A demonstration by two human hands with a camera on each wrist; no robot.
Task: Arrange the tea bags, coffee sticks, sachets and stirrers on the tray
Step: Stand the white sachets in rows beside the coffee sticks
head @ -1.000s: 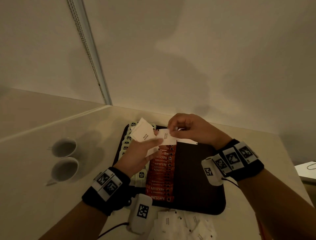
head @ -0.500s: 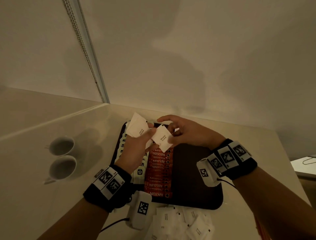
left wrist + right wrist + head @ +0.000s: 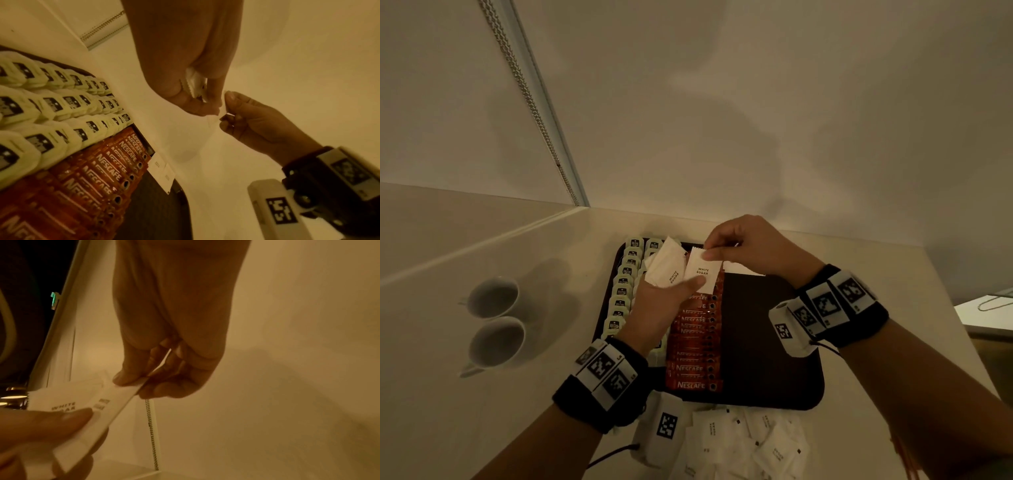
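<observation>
Above the far end of the dark tray, in the head view, your left hand holds a small fan of white sugar sachets, thumb pressed across their lower edges. Your right hand pinches the top corner of the front sachet, printed "WHITE SUGAR", between thumb and forefinger; the other fingers are curled in. Beneath your left hand lie rows of pale green tea bags along the tray's left side, and just right of them a column of overlapping red Nescafé coffee sticks. Under your right hand a few white sachets lie flat on the tray's far edge. Near your left wrist, off the tray, is a loose heap of sugar sachets. Two white cups stand well to the left of your left hand.

Left wrist view: your left fingers clamp the sachet stack; your right hand nips a thin sachet edge just beside them. Tea bags and coffee sticks fill the tray below.

Right wrist view: your right thumb and forefinger grip the sachet's corner; your left thumb lies on the sachet behind.
</observation>
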